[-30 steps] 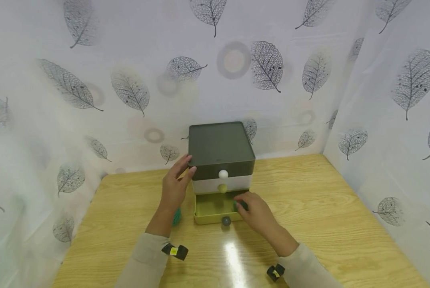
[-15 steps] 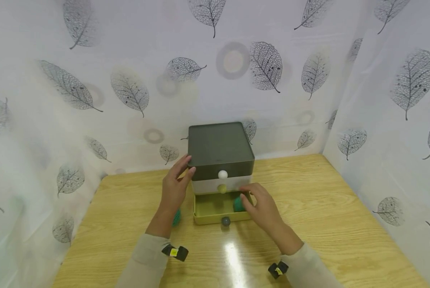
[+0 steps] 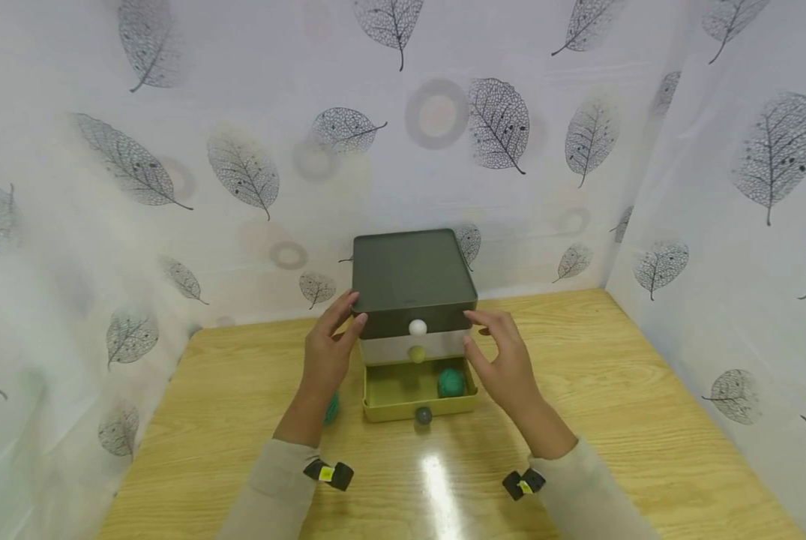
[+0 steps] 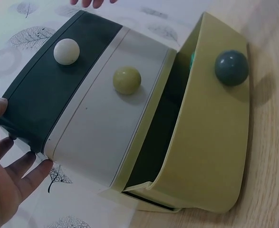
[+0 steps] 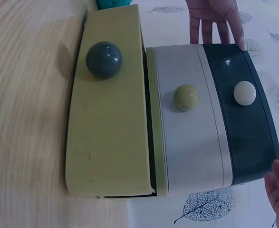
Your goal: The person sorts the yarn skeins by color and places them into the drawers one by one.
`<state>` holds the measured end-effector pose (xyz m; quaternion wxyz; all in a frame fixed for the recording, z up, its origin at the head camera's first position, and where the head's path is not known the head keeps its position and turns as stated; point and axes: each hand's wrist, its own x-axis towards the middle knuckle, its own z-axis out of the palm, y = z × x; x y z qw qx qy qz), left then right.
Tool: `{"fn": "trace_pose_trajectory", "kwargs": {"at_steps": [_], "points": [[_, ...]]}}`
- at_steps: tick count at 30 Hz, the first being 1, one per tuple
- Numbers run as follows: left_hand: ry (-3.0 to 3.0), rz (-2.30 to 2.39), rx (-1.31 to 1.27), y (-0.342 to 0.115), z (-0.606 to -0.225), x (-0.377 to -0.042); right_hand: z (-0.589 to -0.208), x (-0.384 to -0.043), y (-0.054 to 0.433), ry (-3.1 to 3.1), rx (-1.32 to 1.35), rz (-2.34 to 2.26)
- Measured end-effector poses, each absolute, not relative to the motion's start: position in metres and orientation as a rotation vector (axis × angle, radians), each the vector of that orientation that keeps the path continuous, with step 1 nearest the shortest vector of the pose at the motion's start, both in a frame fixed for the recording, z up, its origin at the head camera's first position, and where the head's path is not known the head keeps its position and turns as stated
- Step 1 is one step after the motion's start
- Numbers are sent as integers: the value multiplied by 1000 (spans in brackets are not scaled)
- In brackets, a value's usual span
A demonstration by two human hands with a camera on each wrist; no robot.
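Observation:
A small three-tier drawer unit [image 3: 412, 270] stands against the back wall, its tiers dark green, white and yellow-green from top to bottom. Its bottom drawer [image 3: 392, 411] is pulled out, and a green yarn ball [image 3: 451, 383] lies in the drawer's right part. My left hand [image 3: 326, 356] rests against the unit's upper left side, thumb at the front edge and fingers along the side. Beside the upper right corner is my right hand [image 3: 507, 371], fingers extended and holding nothing. A second green yarn ball [image 3: 331, 408] lies on the table, partly hidden behind my left wrist.
Round knobs stick out from the drawer fronts: a white knob [image 3: 418, 327], a yellow-green knob [image 3: 417, 353] and a grey knob [image 3: 423, 415]. The wooden table [image 3: 578, 390] extends to both sides. A leaf-patterned curtain [image 3: 254, 247] hangs behind and at the sides.
My right hand has let go of the yarn ball inside the drawer and risen to the unit's upper right side. The left hand has stayed in place.

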<state>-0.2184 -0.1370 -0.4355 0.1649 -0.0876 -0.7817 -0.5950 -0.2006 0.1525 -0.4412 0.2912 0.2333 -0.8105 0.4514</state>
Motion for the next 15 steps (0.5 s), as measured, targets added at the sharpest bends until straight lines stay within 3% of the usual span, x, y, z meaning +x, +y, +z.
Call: {"fn": "trace_pose_trajectory", "kwargs": {"at_steps": [15], "points": [[-2135, -1741, -226, -130, -419, -204, -434, -219, 149, -2222, 497, 1456]]}}
